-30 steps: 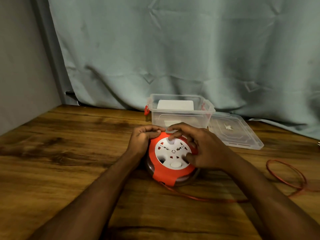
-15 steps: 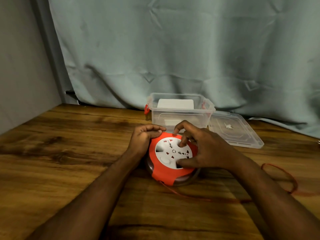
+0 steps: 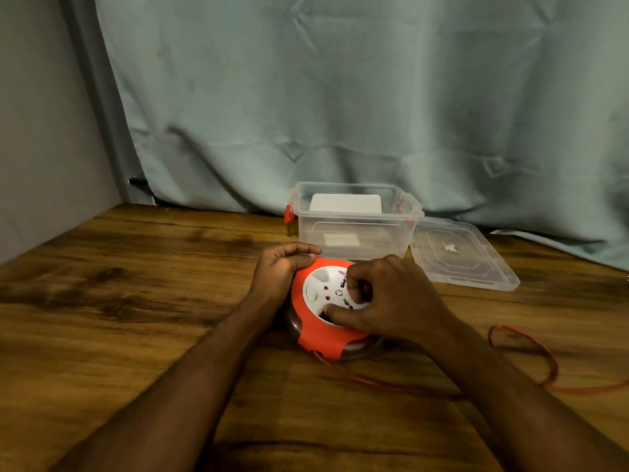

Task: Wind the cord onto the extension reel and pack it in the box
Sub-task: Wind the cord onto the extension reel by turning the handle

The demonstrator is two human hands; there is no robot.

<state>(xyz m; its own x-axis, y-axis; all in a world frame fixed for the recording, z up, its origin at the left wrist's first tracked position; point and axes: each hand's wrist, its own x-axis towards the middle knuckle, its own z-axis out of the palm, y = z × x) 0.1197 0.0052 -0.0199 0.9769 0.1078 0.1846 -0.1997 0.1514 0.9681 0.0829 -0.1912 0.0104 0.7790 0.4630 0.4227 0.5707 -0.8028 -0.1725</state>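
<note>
An orange extension reel (image 3: pixel 315 330) with a white socket disc (image 3: pixel 321 289) lies flat on the wooden table (image 3: pixel 136 318). My left hand (image 3: pixel 280 270) grips the reel's left rim. My right hand (image 3: pixel 388 299) rests on the white disc, thumb and fingers pressed into its recesses. A thin red cord (image 3: pixel 531 352) leaves the reel's front, runs right under my forearm and loops at the right edge. Behind the reel stands a clear plastic box (image 3: pixel 354 229) with red latches, open, holding a white item.
The box's clear lid (image 3: pixel 459 257) lies flat to the right of the box. A grey-green curtain (image 3: pixel 340 97) hangs behind the table, and a grey wall closes the left side.
My right hand has turned the white disc, its fingers moving from the top round to the right and front. The cord loop at the right has shrunk and drawn closer. The left hand stays put.
</note>
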